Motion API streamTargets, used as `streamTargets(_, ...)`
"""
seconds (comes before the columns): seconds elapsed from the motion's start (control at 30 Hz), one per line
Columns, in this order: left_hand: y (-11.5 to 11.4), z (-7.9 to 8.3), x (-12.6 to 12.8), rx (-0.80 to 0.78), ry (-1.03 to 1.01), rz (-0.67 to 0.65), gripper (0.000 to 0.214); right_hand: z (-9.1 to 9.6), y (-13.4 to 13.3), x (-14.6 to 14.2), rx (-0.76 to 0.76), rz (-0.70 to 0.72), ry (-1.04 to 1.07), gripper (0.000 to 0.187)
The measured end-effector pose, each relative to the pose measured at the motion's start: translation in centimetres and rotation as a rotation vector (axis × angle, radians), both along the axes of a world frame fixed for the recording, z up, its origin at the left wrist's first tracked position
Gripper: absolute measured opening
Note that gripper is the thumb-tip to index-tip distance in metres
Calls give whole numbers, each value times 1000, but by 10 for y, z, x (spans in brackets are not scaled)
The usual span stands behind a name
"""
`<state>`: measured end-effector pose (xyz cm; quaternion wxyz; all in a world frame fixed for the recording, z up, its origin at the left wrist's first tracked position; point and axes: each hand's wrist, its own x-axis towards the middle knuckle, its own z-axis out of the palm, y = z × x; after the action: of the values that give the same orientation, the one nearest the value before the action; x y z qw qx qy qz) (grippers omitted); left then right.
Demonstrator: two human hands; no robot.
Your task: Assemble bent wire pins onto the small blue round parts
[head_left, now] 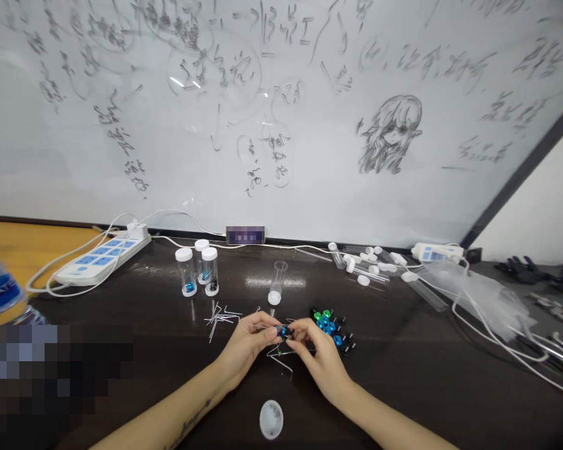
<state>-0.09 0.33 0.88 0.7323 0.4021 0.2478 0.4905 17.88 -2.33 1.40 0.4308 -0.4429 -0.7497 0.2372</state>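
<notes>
My left hand [238, 351] and my right hand [323, 357] meet above the middle of the dark table, thumbs and fingertips closed. Between them they pinch a small blue-and-black part [285, 332], mostly covered by the fingers. Thin bent metal wires [281, 362] lie just below the fingertips. To the right of my right hand is a cluster of small green, blue and black parts [327, 325]. Left of my left hand lie several more bent wires [221, 317]. A small white cup [271, 420] with tiny pieces inside stands nearest me, between my forearms.
An uncapped clear tube [278, 284] stands beyond my hands. Three capped tubes [197, 272] holding small parts are at left. Loose tubes and white caps [368, 265] lie at back right, near a plastic bag [478, 297]. Power strips [106, 256] and cables run along the whiteboard [309, 187].
</notes>
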Motion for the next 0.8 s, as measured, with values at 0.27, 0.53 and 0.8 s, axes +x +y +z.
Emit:
streamTargets(0.27, -1, 0, 0, 26, 30, -13, 15, 2, 1, 1, -100, 44, 3, 7)
streamTargets(0.53, 1, -1, -1, 7, 2, -22, 12, -1, 0, 0, -90, 24, 34, 24)
streamTargets(0.8, 0, -1, -1, 5, 4, -39, 12, -1, 0, 1, -30, 16, 9, 5)
